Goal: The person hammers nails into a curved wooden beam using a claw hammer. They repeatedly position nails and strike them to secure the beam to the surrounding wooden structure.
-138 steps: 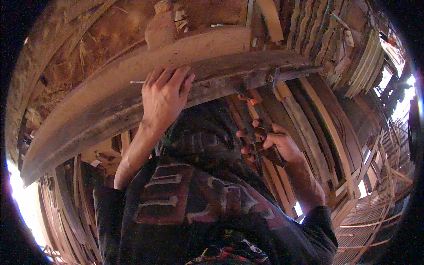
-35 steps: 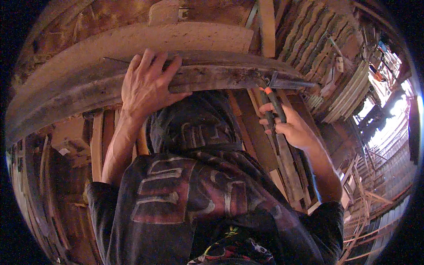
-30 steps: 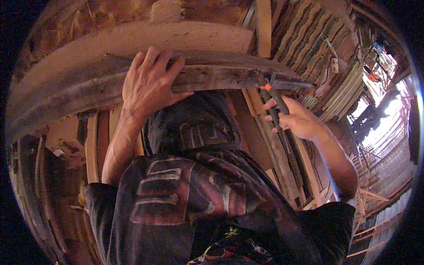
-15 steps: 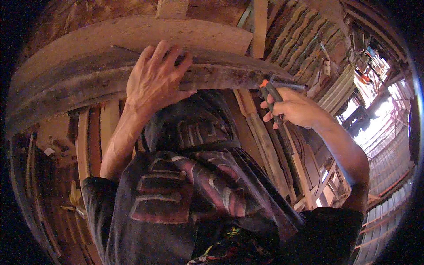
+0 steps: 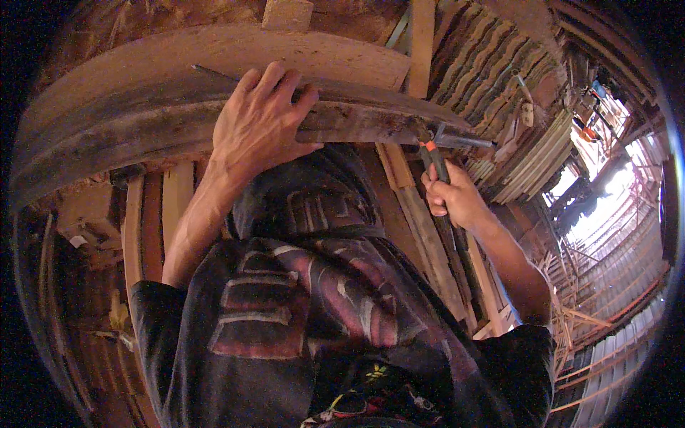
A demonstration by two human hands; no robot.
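The beam [image 5: 357, 123] runs crosswise before the shirt [image 5: 264, 314], with the left hand [image 5: 260, 121] on it left of centre, a rod [image 5: 214, 73] jutting leftward from behind that hand, and the board [image 5: 328, 57] beyond, the block [image 5: 287, 14] at its far edge. Near the beam's right end, the right hand [image 5: 454, 194] has the pliers [image 5: 436, 165], their head just beside the metal bar [image 5: 467, 140]. Planks [image 5: 424, 239] stand between shirt and right forearm; wavy strips [image 5: 489, 60] lie farther back to the right, slats [image 5: 539, 157] nearer.
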